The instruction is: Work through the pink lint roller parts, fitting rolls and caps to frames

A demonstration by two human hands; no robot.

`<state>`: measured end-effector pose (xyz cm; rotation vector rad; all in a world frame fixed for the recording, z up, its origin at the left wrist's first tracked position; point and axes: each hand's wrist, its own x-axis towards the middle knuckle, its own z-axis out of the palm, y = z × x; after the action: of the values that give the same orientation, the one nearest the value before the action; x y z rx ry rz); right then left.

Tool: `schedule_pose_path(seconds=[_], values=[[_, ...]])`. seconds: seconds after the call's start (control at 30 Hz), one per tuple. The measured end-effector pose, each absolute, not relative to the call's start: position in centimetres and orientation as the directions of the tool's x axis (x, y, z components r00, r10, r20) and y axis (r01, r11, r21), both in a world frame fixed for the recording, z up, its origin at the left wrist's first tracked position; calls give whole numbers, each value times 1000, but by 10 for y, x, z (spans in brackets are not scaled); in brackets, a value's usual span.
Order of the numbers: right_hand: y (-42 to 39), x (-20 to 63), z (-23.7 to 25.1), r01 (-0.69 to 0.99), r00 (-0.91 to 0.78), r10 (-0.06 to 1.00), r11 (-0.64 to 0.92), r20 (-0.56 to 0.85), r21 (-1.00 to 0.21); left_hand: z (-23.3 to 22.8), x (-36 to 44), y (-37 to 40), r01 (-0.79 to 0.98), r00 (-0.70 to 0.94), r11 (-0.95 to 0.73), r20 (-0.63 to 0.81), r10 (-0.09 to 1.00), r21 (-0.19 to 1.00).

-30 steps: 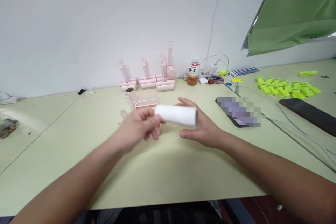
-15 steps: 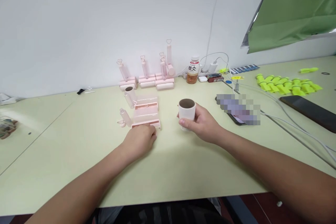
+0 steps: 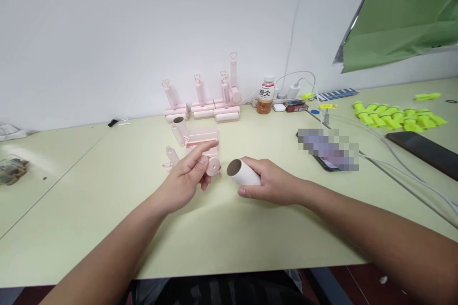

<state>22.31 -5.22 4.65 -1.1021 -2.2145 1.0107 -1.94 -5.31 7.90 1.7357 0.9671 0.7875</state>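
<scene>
My right hand (image 3: 274, 182) grips a white paper roll (image 3: 242, 172) with a brown cardboard core, its open end turned toward my left hand. My left hand (image 3: 186, 176) holds a pink plastic roller piece (image 3: 213, 166) with a round end cap, index finger stretched out above it. The two parts are a short gap apart above the pale green table (image 3: 229, 228). Just behind my left hand lie pink roller covers (image 3: 201, 137) and another roll on a pink handle (image 3: 178, 129).
Several assembled pink lint rollers (image 3: 211, 102) stand at the wall. A drink bottle (image 3: 266, 95), charger and white cables (image 3: 386, 145) lie right of them, with a phone (image 3: 327, 155), a dark tablet (image 3: 425, 147) and yellow-green plastic parts (image 3: 397, 116) farther right.
My left hand reached down to the pink parts, picked up the pink roller piece and lifted it. My right hand turned the white roll from upright to lying, open end facing left.
</scene>
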Motion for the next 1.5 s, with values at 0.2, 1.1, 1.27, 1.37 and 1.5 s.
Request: schedule_pose_path(seconds=[0.2, 1.1, 1.27, 1.37, 1.5], values=[[-54, 220, 44, 483, -619, 783, 437, 58, -759, 68, -13, -49, 208, 421, -177, 75, 904, 962], [-54, 219, 40, 475, -612, 787, 444, 77, -760, 43, -8, -54, 501, 503, -658, 430, 750, 562], [-53, 220, 39, 475, -611, 788, 438, 72, -763, 42, -10, -52, 481, 535, -710, 470, 702, 514], [-53, 220, 40, 481, -610, 790, 432, 63, -763, 42, -11, -51, 487, 542, -726, 484, 687, 485], [-54, 219, 41, 479, -611, 790, 427, 59, -767, 42, -10, -51, 502, 539, -729, 491, 684, 465]])
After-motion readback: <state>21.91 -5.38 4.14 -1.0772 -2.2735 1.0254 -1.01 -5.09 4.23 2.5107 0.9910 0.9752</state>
